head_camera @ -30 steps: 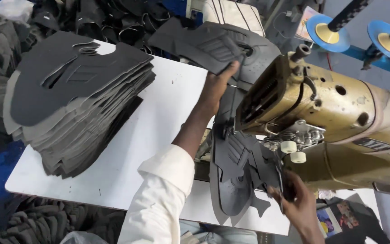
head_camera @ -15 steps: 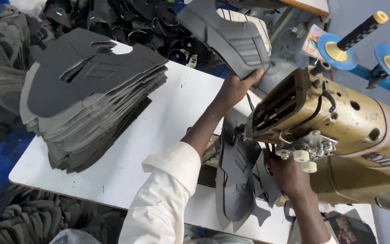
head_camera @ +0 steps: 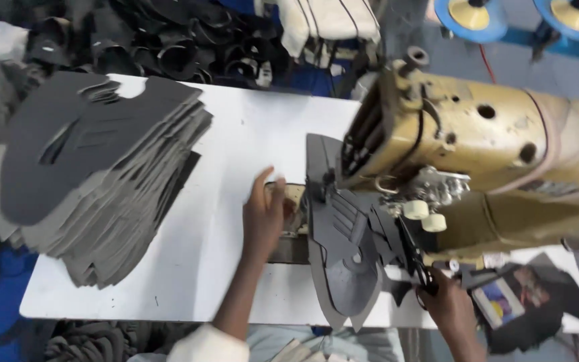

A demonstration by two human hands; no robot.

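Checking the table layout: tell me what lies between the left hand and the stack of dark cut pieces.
In the head view, only bare white table lies between the left hand and the stack of dark cut pieces.

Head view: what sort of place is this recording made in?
Most likely a stitching workshop, perhaps for shoe parts. A worn yellow industrial sewing machine sits on a white table, a tall stack of dark cut pieces lies beside it, and more dark pieces are heaped behind.
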